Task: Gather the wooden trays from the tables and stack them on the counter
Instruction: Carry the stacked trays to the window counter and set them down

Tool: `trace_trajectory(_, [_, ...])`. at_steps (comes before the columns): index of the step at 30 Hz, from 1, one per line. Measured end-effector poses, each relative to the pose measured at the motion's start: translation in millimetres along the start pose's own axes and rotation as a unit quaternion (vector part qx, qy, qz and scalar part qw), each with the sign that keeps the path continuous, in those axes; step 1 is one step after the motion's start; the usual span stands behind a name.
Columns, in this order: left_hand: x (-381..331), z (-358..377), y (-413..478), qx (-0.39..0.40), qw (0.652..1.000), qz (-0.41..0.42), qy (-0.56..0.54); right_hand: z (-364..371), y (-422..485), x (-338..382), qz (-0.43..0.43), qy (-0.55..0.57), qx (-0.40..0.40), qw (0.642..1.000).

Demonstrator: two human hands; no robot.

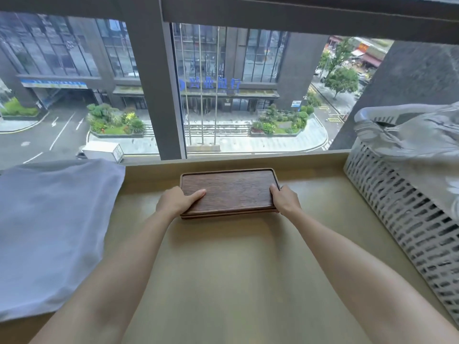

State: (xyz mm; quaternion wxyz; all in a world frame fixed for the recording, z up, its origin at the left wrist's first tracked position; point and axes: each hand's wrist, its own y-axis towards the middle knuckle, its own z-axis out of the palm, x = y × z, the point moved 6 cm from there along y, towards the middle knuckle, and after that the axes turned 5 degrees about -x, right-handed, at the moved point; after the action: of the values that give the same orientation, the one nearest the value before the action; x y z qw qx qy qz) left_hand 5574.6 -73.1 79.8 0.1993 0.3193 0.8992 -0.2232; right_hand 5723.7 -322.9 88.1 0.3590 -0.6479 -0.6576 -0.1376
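Two dark wood-grain trays (231, 192) sit stacked on the counter (248, 269), left hand (177, 201) and right hand (284, 199) clasping their ends.

Trays (229, 192) between pillow (54, 229) and basket (407, 219)

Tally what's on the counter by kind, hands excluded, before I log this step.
Wooden trays, stacked, held at both ends: 2 edges visible at the front
Grey cloth: 1
White slotted basket: 1
Grey fabric in the basket: 1
Total: 5
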Motion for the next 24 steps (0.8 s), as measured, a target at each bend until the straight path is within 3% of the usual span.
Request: trace_trajectory(24, [-3,5,43,-0.004,0.998,0.009,0.062,18,40,11,-0.040,-0.142,0.029,0.989])
